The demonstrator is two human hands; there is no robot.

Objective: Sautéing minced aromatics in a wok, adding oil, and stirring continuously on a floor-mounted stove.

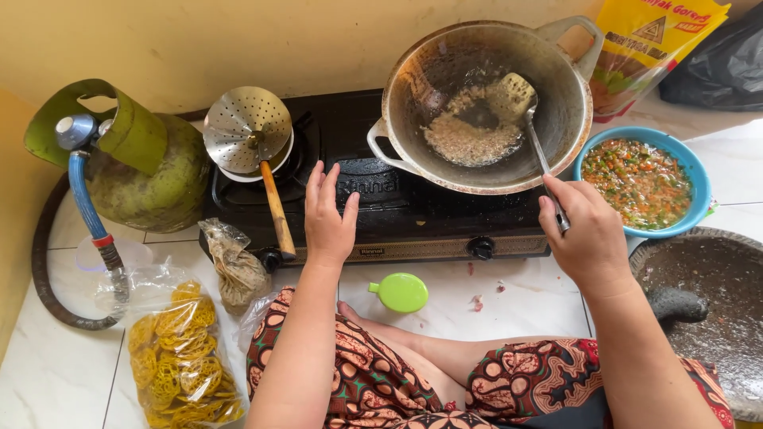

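Spatula handle clamped in right hand, blade in wok; left hand flat, fingers spread, on stove. Risk: tilted wok likely slips or spatters if stirred hard.

Both forearms are bare, with no sleeves, rings, watch or bracelets on the left hand or right hand. Across the lower middle of the frame the lap is wrapped in a batik cloth, dark brown and red with cream circles, small green accents and curling patterns. One bare foot peeks out from under it.
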